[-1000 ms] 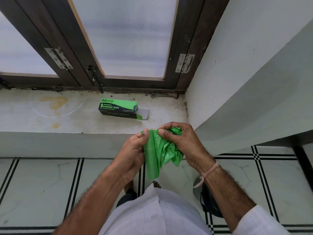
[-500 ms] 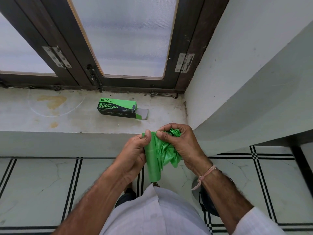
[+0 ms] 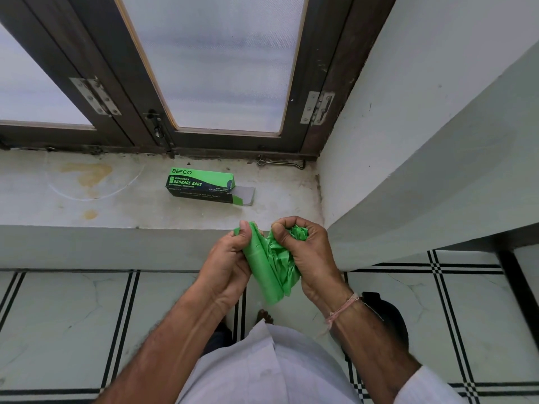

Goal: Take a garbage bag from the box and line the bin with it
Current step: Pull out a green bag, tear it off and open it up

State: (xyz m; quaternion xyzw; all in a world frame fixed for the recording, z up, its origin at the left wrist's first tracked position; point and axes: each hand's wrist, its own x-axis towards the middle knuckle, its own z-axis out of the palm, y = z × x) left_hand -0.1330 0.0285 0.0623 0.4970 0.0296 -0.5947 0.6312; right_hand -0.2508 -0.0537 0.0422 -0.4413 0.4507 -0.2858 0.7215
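Below the frosted window, we stand at a stained sill (image 3: pixel 87 196) and work a green garbage bag (image 3: pixel 269 268) loose. At left, the sill is bare but for yellowish marks. Toward the middle lies the box (image 3: pixel 201 185) of garbage bags, flat on its side with its end flap open toward the right, well clear of our hands. Our left hand (image 3: pixel 230 263) pinches the upper left edge of the bag between thumb and fingers, with the rolled part hanging beside the palm. Just to its right, our right hand (image 3: pixel 309 258) is closed on a crumpled bunch of the same film. The hands sit close together but not touching, each clamped on the bag, which hangs between them above the tiled floor (image 3: pixel 73 316). At far right, behind the right forearm, a dark rounded object (image 3: pixel 392 319) stands on the floor; we take it for the bin, though most of it is hidden. By our reading, the bag is out of the box and only partly unfolded. Finding its mouth, opening it and fitting it over the bin remain.
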